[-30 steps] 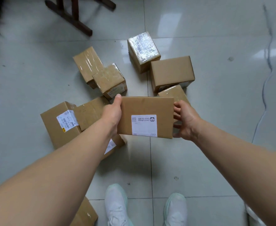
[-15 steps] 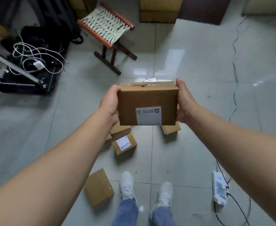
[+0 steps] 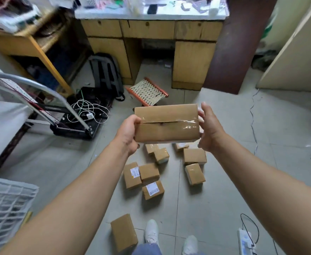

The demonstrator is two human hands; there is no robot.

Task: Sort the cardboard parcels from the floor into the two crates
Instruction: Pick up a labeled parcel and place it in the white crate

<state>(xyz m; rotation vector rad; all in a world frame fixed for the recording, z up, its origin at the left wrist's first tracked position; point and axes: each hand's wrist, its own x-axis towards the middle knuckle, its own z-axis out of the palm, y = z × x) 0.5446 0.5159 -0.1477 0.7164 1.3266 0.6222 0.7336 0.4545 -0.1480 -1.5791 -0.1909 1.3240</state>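
held parcel (image 3: 166,124): plain brown cardboard, glossy clear tape band across the middle. floor parcels (image 3: 148,172): same brown, some with white labels. floor (image 3: 224,196): pale grey tiles. stool (image 3: 147,92): cream zigzag weave, orange-red rails. desk (image 3: 193,63): yellow-tan wood. crate (image 3: 5,205): white lattice. backpack (image 3: 106,72): grey and black. shoes (image 3: 152,230): white.

The parcel (image 3: 166,132) has risen higher — and turned, taped seam now facing up.
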